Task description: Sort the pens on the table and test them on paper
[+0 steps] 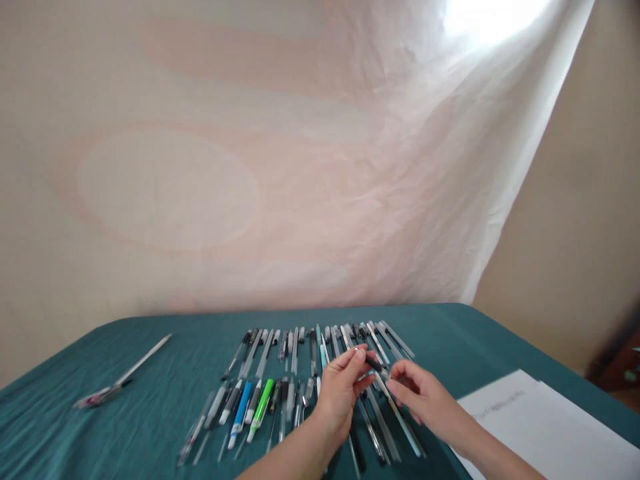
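My left hand (343, 393) and my right hand (425, 400) meet above rows of pens (300, 380) laid out on a teal tablecloth (150, 427). Both pinch one black pen (374, 363), the left at its near end by the fingertips, the right at the other end. A green pen (261, 407) and a blue pen (241, 412) lie in the front row left of my left wrist. More clear and dark pens lie under and beyond my hands.
A lone white pen (125, 379) lies apart at the left of the table. White paper sheets (540, 420) rest at the right front corner. A pale cloth backdrop (250, 167) hangs behind the table.
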Demonstrator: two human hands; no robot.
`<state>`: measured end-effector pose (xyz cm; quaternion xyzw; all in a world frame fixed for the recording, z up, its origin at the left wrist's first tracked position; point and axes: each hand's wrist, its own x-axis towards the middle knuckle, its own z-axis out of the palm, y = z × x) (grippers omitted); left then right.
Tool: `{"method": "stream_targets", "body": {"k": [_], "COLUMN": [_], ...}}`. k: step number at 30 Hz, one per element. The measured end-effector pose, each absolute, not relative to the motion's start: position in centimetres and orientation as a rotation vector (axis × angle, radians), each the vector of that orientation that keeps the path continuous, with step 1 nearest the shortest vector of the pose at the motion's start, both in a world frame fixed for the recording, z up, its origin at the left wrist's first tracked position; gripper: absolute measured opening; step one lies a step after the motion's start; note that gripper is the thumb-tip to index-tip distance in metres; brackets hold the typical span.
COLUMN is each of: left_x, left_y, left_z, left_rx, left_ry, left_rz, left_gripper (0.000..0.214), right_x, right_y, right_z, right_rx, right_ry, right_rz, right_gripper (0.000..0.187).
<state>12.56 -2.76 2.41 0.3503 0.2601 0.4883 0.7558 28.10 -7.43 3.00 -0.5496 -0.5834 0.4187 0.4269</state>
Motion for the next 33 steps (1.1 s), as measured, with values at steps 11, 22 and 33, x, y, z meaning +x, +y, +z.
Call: {"method": "stream_targets", "body": {"k": [11,22,33], "left_x": [12.1,11.9,11.4], "left_y": [-2.4,-2.1,-1.5], "left_z": [3.0,3.2,3.7], "left_rx": [0.821,0.819,0.784], "left_ry": [0.617,0.652,0.628], "left_rz": [1.058,1.04,1.088], "left_gripper": [0.035,0.038,0.035], "right_x": [27.7,27.9,28.0], "right_y": [-7.7,-7.5,-7.5], "right_z": [3.7,3.3,2.8], "right_rx": [-1.396,-1.426,-1.377], "right_ry": [-1.606,-1.572,-1.551], "right_rz": [0.885,0.914,0.928], "right_gripper": [0.031,0.041,0.021]}}
